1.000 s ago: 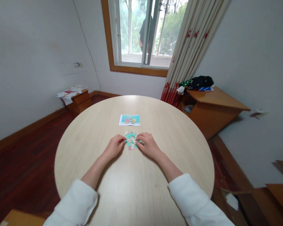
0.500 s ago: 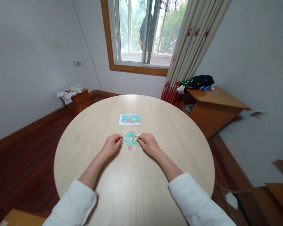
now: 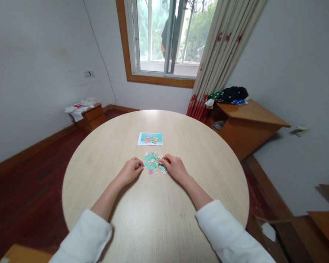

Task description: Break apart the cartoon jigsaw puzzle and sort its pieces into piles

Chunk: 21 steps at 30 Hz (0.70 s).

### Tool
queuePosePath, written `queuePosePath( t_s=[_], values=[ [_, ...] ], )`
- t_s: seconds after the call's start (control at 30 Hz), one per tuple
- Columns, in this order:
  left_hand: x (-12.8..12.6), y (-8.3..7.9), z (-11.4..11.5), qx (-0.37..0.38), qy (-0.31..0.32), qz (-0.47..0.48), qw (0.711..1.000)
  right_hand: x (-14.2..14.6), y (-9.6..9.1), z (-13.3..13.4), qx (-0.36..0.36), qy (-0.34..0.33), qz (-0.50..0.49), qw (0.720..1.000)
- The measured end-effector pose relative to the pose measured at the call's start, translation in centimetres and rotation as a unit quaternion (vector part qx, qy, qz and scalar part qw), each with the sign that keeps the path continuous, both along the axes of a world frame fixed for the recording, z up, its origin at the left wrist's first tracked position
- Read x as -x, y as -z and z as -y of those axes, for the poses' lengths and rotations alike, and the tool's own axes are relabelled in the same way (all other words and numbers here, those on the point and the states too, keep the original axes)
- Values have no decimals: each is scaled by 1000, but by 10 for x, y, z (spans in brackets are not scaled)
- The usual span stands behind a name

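Note:
A small heap of loose jigsaw pieces (image 3: pixel 152 163), teal, white and pink, lies on the round pale wooden table (image 3: pixel 153 219). My left hand (image 3: pixel 130 171) rests at the heap's left edge, fingers curled, pinching a small piece. My right hand (image 3: pixel 174 167) sits at the heap's right edge with fingers bent, fingertips touching the pieces. Beyond the heap lies a small printed picture card (image 3: pixel 150 138), flat on the table. White sleeves cover both forearms.
A wooden desk (image 3: pixel 249 124) with dark clothes (image 3: pixel 230 94) on it stands at the right, beside a curtain (image 3: pixel 222 54). A low wooden cabinet (image 3: pixel 91 116) with papers stands at the left wall. A person (image 3: pixel 168 34) is outside the window.
The pieces have spread out a little wider. My left hand has drawn slightly left and back from the heap; my right hand stays at its right edge.

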<state>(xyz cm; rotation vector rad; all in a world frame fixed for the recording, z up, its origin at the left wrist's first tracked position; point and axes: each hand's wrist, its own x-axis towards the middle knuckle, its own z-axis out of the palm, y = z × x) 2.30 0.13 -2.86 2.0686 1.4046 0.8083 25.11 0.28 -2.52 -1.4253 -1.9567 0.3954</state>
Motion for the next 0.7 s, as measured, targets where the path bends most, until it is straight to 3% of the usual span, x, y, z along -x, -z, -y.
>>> queuePosePath(
  t_s=[0.27, 0.4, 0.53, 0.7],
  values=[
    [-2, -3, 0, -17, -38, 35, 999, 0, 2, -2, 4, -10, -40, 999],
    [-4, -1, -2, 14, -74, 124, 989, 0, 7, -4, 1, -15, -71, 997],
    [-6, 1, -4, 111, -89, 291, 946, -1, 8, -6, 1, -13, -93, 996],
    [-6, 0, -5, 190, -122, 404, 887, -1, 5, -5, 10, -10, -113, 994]
  ],
)
